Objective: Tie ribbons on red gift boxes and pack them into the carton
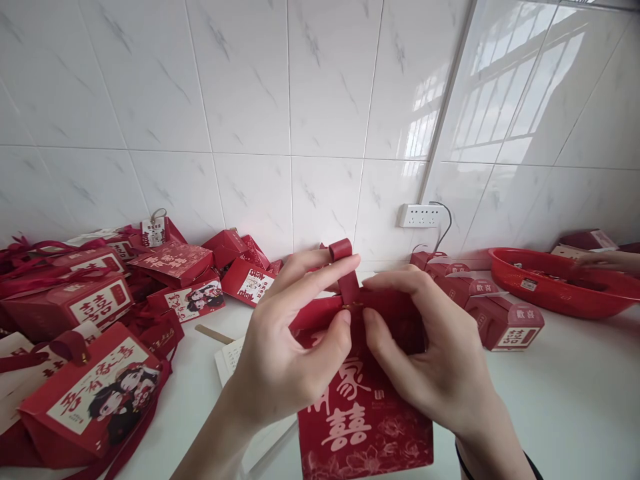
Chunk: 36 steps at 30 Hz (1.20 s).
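A red gift box (370, 433) with pink characters and flower line drawings is held upright in front of me. My left hand (295, 347) grips its upper left edge, thumb on the front face. Two of its fingers reach up beside a dark red ribbon loop (349, 287) that stands out of the box top. On the other side, my right hand (425, 353) pinches the upper right edge, its thumb close to the left thumb near the ribbon's base. The far sides of the box are hidden by my hands.
Many red boxes and ribbons are heaped on the left, including a box with a cartoon couple (100, 400). A notebook (230, 360) lies partly behind my left arm. Small boxes (510, 327) and a red basin (565, 293) stand right, with another person's hand (610, 261) over it.
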Tool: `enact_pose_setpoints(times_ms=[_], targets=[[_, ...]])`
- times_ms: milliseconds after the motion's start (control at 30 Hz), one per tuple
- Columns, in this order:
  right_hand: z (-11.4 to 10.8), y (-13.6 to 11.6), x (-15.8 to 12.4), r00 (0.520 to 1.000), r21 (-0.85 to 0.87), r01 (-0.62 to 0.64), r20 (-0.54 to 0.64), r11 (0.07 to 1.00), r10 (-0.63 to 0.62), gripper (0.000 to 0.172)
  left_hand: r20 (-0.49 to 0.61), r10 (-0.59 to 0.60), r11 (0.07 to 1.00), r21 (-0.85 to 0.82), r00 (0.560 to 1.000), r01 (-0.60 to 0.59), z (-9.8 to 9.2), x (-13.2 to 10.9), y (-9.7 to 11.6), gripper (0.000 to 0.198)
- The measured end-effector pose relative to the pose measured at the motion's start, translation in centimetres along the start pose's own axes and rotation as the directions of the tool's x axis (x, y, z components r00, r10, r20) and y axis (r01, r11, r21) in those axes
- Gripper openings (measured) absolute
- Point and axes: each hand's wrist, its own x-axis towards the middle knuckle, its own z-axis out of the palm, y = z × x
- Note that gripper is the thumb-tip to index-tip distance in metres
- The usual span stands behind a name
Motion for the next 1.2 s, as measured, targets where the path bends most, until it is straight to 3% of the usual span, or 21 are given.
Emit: enact_pose_setpoints(times_ms=[500, 800, 1200], targets=[[0.13, -0.12, 0.17, 1.0, -0.079, 0.0, -0.011, 0.997, -0.001, 0.015, 0.016, 0.007, 1.0, -0.005, 1.0, -0.007, 0.0, 0.14, -0.18, 0.042], [0.14, -0.03, -0.16, 0.984, 0.092, -0.177, -0.01, 0.98, 0.179, 0.011, 0.015, -0.013, 1.0, -0.01, 1.0, 0.013, 0.15, -0.03, -0.2, 0.046], [-0.27, -0.28, 0.16, 0.93, 0.269, -0.365, 0.145, 0.891, 0.337, 0.005, 0.051, -0.034, 0.993, -0.111, 0.998, 0.04, -0.01, 0.1, -0.53, 0.049]])
